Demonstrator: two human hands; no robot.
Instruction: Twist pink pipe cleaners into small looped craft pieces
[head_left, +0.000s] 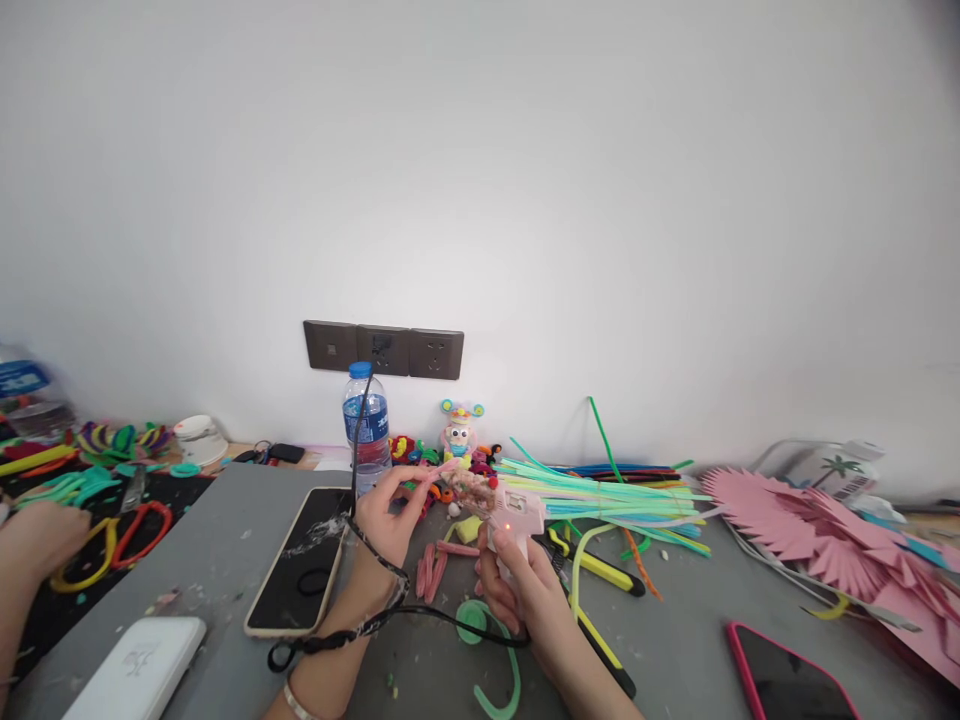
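My right hand is wrapped round the handle of a pale hot glue gun, whose small orange light glows. Its nozzle end points left, towards my left hand. Between the thumb and fingertips of that hand is a pink pipe cleaner piece. Dried, brownish stringy residue clings around the gun's front, so the tip is hard to make out. A black cord crosses my left wrist and runs to the gun. Below my hands lie several folded pink pipe cleaner pieces and a curled green strip.
A water bottle stands before the wall sockets, beside a small figurine. Right are pipe cleaners, yellow-black pliers and pink folded paper. Phones and a power bank lie nearby. Another person's hand is left.
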